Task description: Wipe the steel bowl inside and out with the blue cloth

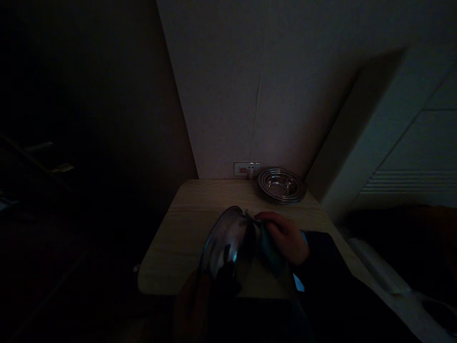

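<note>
A shiny metal bowl (228, 238) is tilted on its edge above the wooden table, its curved surface catching some light. My left hand (193, 302), dim in the shadow, grips the bowl's near left rim. At the bowl's right edge, my right hand (285, 236) is closed on a dark greenish cloth (269, 250), which hangs below the fingers. The cloth's far end comes up to the bowl's rim. Behind the hands, a stack of metal bowls (280, 186) stands at the table's back right corner.
The light wooden table (171, 238) has rounded corners and meets the wall. A socket plate (246, 168) with something plugged in sits just above its back edge. Partly under my right sleeve lies a flat object with a bluish edge (298, 283). The room is very dark.
</note>
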`<state>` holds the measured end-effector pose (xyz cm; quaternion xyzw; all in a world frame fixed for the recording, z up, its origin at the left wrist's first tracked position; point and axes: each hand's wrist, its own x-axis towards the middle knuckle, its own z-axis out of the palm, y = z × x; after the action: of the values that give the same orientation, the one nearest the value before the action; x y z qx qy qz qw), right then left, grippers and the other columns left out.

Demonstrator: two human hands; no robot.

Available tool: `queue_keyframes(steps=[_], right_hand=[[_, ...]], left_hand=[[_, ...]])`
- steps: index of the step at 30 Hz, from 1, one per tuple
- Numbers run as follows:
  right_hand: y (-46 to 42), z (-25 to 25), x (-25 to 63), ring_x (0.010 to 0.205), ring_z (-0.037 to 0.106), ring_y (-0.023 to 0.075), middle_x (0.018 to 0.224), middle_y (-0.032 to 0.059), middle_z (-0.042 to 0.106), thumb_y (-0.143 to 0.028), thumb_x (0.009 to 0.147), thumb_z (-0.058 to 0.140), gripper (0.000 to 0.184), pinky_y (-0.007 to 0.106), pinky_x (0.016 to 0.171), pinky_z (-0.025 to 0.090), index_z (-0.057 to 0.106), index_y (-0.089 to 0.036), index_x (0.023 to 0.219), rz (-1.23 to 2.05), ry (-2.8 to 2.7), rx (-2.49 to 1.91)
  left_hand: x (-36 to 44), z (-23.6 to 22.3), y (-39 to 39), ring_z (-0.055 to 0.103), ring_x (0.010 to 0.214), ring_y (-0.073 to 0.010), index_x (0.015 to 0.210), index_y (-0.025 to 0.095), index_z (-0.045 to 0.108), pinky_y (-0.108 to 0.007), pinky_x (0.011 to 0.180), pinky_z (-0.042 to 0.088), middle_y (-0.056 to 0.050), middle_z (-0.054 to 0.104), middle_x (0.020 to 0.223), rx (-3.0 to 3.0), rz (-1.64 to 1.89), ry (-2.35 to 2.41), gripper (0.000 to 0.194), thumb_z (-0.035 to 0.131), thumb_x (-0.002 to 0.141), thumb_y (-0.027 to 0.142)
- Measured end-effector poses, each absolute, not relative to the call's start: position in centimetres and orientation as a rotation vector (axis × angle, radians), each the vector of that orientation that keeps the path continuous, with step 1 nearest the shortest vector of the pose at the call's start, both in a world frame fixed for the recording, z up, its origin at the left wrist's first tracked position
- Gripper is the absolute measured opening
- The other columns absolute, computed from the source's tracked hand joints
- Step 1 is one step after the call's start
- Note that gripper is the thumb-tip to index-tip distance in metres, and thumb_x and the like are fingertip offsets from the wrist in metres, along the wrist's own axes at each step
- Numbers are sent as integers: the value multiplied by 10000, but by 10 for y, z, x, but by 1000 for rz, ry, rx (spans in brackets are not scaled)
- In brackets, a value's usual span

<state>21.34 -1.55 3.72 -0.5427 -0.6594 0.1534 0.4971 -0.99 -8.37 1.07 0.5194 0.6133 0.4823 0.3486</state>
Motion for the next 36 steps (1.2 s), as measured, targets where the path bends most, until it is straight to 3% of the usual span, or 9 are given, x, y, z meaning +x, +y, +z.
queue_keyframes(steps=[3,7,9,11,15,18,23,29,36], right_hand=[[-28,36,221,782,674,194,866,53,726,-255,780,466,258,325,710,536,698,-182,867,530,-1352,-1428],[-35,40,215,835,668,207,889,47,727,-314,766,522,227,338,761,521,702,-200,845,623,-1124,-1441],[-37,43,206,840,666,197,892,35,725,-294,777,520,210,326,765,520,698,-210,852,604,-1108,-1411],[-39,46,196,843,663,183,896,26,720,-252,792,503,203,308,760,523,691,-217,861,535,-1159,-1351],[-43,49,181,877,652,165,925,29,702,-157,810,477,227,288,773,525,678,-223,891,383,-1312,-1193],[-46,49,173,933,629,165,988,44,678,-116,825,469,265,295,804,516,666,-228,962,309,-1424,-1167],[-56,53,159,951,588,186,1027,59,655,-100,843,464,301,335,807,503,631,-233,1056,156,-1616,-1181],[-52,65,160,900,569,196,1010,69,669,-125,865,437,277,349,769,506,615,-202,1062,-9,-1861,-1002],[-43,60,162,916,573,177,999,47,678,-102,861,425,302,336,790,490,613,-220,1066,27,-1852,-947]], left_hand=[[-13,3,-88,567,1012,-218,1040,192,600,-413,848,471,-65,596,1126,1350,1282,1630,293,545,824,381],[-16,-1,-91,513,1121,-366,794,218,694,-457,898,437,-71,680,1000,1351,1323,1665,285,686,643,458],[-16,-1,-92,512,1118,-390,750,231,703,-460,892,441,-76,691,972,1350,1328,1671,277,706,603,467],[-15,1,-92,530,1095,-377,752,232,700,-452,881,452,-72,690,970,1345,1325,1675,281,696,617,478],[-10,7,-89,573,1008,-237,965,194,634,-409,850,473,-56,623,1083,1321,1293,1671,297,548,807,431],[-3,10,-82,594,903,-166,1047,174,582,-367,787,495,-54,607,1070,1291,1253,1649,291,494,862,380],[7,13,-70,646,758,-206,875,186,667,-314,670,519,-38,694,802,1237,1231,1623,324,502,806,457],[12,13,-67,655,693,-220,774,201,694,-308,626,528,-50,714,739,1178,1240,1619,329,519,734,477],[10,33,-68,649,635,-207,707,208,672,-283,567,518,-33,699,673,1127,1186,1608,244,533,735,406]])
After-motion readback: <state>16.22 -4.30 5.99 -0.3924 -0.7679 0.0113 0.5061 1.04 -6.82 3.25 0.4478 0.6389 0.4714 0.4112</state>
